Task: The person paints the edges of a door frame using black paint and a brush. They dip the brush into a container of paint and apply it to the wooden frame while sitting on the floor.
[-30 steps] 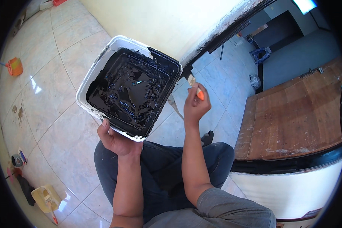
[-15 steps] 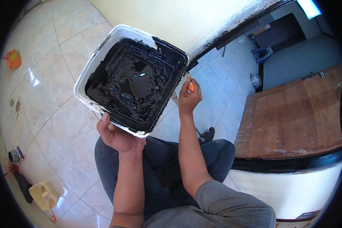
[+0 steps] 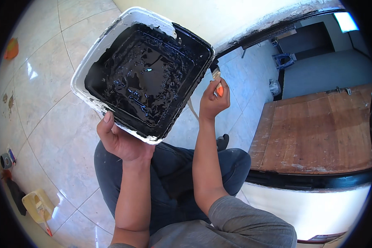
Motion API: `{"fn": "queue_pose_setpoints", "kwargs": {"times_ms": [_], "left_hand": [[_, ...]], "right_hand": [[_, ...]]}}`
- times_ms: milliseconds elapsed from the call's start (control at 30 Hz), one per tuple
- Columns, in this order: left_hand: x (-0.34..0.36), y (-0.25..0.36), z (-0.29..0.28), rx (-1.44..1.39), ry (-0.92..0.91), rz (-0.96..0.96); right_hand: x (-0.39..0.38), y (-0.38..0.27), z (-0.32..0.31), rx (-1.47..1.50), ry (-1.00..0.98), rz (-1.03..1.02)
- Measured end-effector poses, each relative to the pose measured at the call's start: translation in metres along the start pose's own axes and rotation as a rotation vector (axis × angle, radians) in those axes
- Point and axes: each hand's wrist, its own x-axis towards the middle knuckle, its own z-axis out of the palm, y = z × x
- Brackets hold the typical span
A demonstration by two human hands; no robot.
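Note:
My left hand (image 3: 124,144) holds a square white plastic container (image 3: 149,20) by its near lower-left edge; glossy black paint (image 3: 144,95) covers the bottom and much of its inner walls. My right hand (image 3: 214,101) is closed on a paintbrush (image 3: 219,87) with an orange-tipped handle, its dark bristles up beside the container's right side. Just beyond them runs a dark door frame (image 3: 264,37) along the foot of a cream wall (image 3: 182,18); whether the bristles touch it I cannot tell. My jeans-clad legs are folded below both hands.
Pale tiled floor (image 3: 45,115) surrounds me. A wooden door (image 3: 310,132) is on the right, with a room (image 3: 318,68) beyond. On the left lie an orange cup (image 3: 11,48), a yellow container (image 3: 35,204) with a brush (image 3: 43,215), and small cans (image 3: 6,161).
The container has risen and shifted in the view. My right hand dipped left behind its edge, then moved back right and up with the brush. The surroundings have shifted slightly.

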Motion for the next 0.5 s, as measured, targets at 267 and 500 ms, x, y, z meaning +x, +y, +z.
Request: {"fn": "queue_pose_setpoints", "kwargs": {"times_ms": [267,500], "left_hand": [[0.0,-0.001,0.005,-0.058,-0.043,-0.019],[-0.001,0.001,0.01,-0.045,-0.025,-0.009]], "right_hand": [[-0.037,0.001,0.014,-0.077,-0.147,-0.056],[-0.025,-0.011,0.006,0.051,-0.046,0.082]]}}
